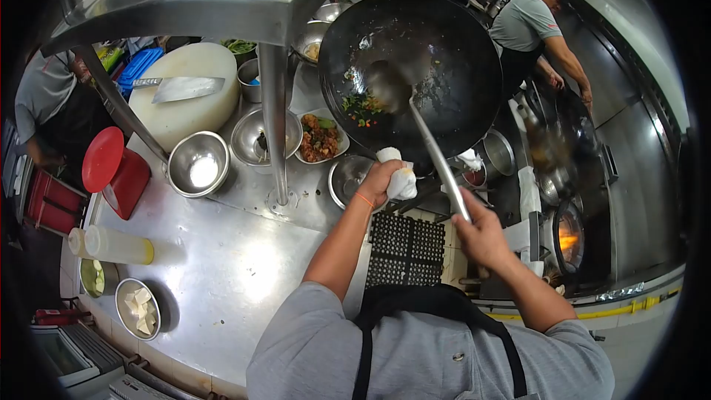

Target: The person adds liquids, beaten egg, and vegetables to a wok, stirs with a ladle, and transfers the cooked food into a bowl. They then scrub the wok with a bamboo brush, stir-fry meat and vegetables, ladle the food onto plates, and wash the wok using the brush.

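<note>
My left hand is closed round the near handle of a big black wok, with a folded white cloth in the grip. The handle itself is hidden by the cloth and fingers. In my right hand is the long handle of a metal ladle, its bowl down inside the wok. Chopped green and red bits cling to the wok's left side, near the ladle's bowl. Just left of the wok, a white dish holds browned pieces of food with some green.
Steel bowls line the steel counter. A cleaver lies on a round white board. A metal post carries the overhead shelf. At right, a co-worker stands by a lit burner.
</note>
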Motion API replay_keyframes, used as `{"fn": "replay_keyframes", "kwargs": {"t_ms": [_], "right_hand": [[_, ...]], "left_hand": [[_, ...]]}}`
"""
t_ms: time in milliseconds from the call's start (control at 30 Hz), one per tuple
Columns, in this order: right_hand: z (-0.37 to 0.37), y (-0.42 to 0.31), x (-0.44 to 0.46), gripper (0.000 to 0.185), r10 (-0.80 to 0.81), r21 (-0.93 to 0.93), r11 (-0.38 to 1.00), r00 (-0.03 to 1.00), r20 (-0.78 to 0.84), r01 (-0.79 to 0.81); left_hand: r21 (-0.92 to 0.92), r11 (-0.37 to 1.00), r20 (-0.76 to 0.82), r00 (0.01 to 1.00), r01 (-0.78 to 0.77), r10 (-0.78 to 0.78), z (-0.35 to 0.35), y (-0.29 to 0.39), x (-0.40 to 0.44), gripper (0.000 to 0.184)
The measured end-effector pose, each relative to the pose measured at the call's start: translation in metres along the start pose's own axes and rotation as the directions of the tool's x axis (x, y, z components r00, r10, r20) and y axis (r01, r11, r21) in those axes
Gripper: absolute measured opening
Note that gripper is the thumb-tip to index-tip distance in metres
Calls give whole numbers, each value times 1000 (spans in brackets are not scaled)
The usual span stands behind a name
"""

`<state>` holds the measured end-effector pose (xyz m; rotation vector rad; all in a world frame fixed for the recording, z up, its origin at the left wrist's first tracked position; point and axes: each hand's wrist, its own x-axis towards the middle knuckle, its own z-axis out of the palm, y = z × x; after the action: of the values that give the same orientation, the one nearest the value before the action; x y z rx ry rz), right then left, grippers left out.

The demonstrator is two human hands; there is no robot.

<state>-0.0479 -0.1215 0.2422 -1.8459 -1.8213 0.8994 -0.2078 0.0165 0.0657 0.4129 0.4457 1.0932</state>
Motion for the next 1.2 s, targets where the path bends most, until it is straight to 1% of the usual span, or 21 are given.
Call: {"fn": "replay_keyframes", "kwargs": {"t_ms": [33, 100, 133, 167, 200, 267, 367, 433, 533, 567, 633, 700, 733, 767, 867, 933, 967, 1033, 1100, 1133, 1200], "right_hand": [[6, -3, -7, 53, -29, 11, 1000, 999, 41, 29], [12, -28, -25, 54, 189, 239, 943, 963, 193, -233], [16, -36, -29, 54, 164, 315, 923, 965, 203, -223], [17, -40, -31, 54, 166, 315, 921, 963, 212, -228], [16, -44, -29, 54, 153, 371, 894, 950, 270, -250], [11, -53, -21, 53, 121, 428, 866, 938, 324, -260], [1, -71, -18, 52, 128, 343, 910, 943, 306, -235], [-1, -62, -6, 51, -12, 283, 958, 979, 202, -46], [-2, -47, 33, 52, -113, 153, 983, 993, 46, 104], [-5, -50, 43, 53, -31, 130, 991, 998, 58, 23], [2, -30, 67, 54, -58, 171, 984, 998, 21, 53], [8, -14, 73, 54, -162, 35, 986, 987, -16, 162], [7, -25, 60, 54, -45, 40, 998, 998, 50, 43], [6, -26, 49, 54, -96, 29, 995, 989, 114, 94], [-7, -21, 24, 54, -144, 12, 990, 979, 142, 143], [-14, -23, 20, 55, -112, -27, 993, 992, 60, 113], [-13, -17, 31, 53, -176, -26, 984, 984, -3, 176], [-14, -25, 48, 52, -79, 67, 995, 997, -16, 80], [-5, -31, 42, 51, 84, 298, 949, 994, 66, -100], [-2, -30, 35, 51, 86, 272, 955, 988, 125, -117], [2, -39, 14, 53, 98, 368, 913, 970, 222, -176]], "left_hand": [[-4, 1000, -4, 1000, 3, -3, -2, -2, 2, 12], [-66, 998, 53, 998, -11, 15, -7, -5, 5, 12], [-67, 998, 46, 999, -12, 15, -11, -3, 7, 12], [-25, 1000, 49, 999, -3, 4, -14, -2, 8, 18], [16, 1000, 56, 998, 4, -5, -16, -1, 8, 23], [9, 1000, 62, 998, -21, 21, -17, 3, 9, 23], [-21, 999, 76, 996, -33, 35, -24, 4, 8, 22], [-42, 999, 100, 995, -23, 27, -23, 6, 7, 22], [-63, 998, 155, 988, 19, -9, -17, 9, 3, 20], [-62, 998, 157, 988, 15, -5, -14, 12, 0, 20], [-33, 999, 131, 991, 15, -10, -13, 17, -5, 19], [-17, 1000, 133, 991, 6, -4, -11, 22, -6, 19], [-6, 1000, 131, 991, 7, -6, -11, 23, -6, 18], [-7, 1000, 128, 992, 3, -2, -13, 23, -4, 18], [1, 1000, 169, 986, 2, -2, -17, 24, 1, 17], [9, 1000, 139, 990, 26, -27, -15, 26, -1, 16], [9, 999, 140, 990, 32, -33, -18, 23, 1, 16], [-4, 999, 118, 992, 35, -34, -21, 22, 7, 16], [-5, 1000, 115, 993, 22, -22, -17, 23, 9, 16], [-11, 1000, 108, 994, 21, -19, -15, 21, 9, 16], [-41, 999, 127, 992, 20, -15, -19, 11, 21, 17]]}}
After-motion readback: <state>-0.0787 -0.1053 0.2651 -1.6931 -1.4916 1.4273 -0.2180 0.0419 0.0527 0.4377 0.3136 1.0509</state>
